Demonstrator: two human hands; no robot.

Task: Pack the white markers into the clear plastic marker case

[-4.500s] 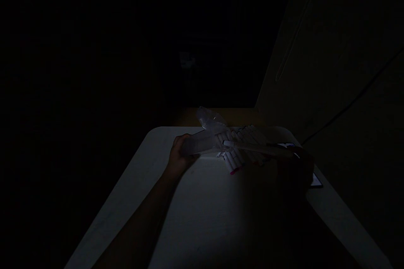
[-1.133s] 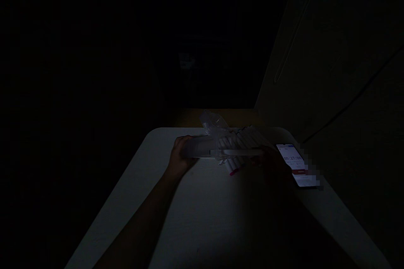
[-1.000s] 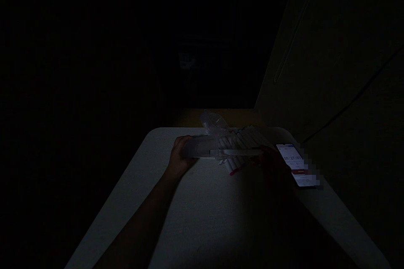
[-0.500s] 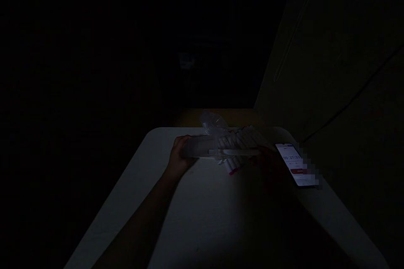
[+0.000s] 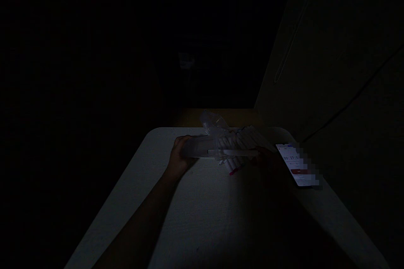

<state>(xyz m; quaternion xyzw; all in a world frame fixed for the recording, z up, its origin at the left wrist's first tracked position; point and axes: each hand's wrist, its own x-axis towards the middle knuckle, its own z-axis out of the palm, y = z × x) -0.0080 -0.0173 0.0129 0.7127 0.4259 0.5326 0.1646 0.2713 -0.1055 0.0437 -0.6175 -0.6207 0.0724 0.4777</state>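
In the dim light my left hand is closed around the left end of a clear plastic case, which lies on its side near the table's far edge. My right hand, deep in shadow, grips the right end of a white marker. The marker's left end overlaps the case's front; whether it is inside, I cannot tell. Several white markers lie in a heap behind and beside it, one with a pink end. Crumpled clear plastic film stands up behind the case.
A lit phone showing a timer lies on the right side of the white table. A dark wall with a hanging cord rises at the right. Everything beyond the table is nearly black.
Almost nothing has moved. My hands, the case and the white marker keep nearly the same positions.
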